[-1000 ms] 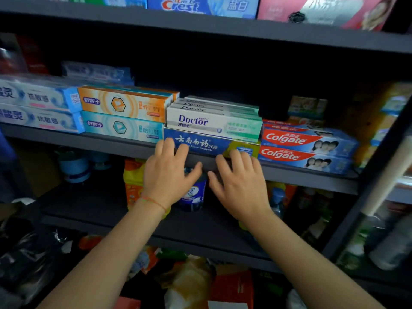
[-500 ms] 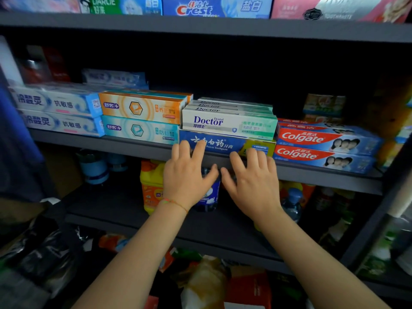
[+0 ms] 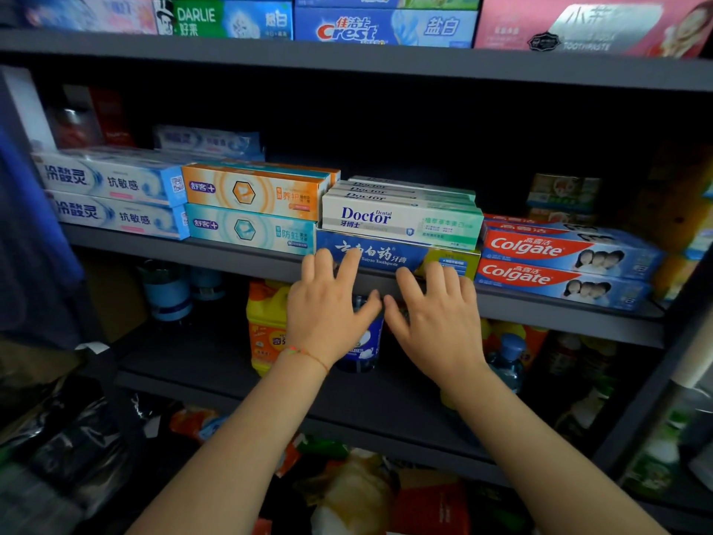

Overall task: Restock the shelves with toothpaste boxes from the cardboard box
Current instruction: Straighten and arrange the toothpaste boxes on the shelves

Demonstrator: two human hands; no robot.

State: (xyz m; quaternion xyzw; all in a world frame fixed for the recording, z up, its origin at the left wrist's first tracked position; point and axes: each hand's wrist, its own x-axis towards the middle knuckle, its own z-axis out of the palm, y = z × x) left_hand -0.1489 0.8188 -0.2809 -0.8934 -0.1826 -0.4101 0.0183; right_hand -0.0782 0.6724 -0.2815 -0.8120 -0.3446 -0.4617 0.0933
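The middle shelf across frame centre carries stacked toothpaste boxes — pale blue at left, orange and teal, Doctor boxes, Colgate boxes at right. Left hand and right hand, fingers straight and spread, press the blue box under the Doctor stack — as half a second ago, hands barely shifted.

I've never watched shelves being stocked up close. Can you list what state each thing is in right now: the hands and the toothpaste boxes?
left hand: open, fingertips on the blue box's front
right hand: open, fingers at the same box's lower edge
blue box: flat on the shelf edge, under the Doctor boxes
Doctor boxes: stacked, closed
Colgate boxes: two stacked, closed
orange box: lying on a teal box
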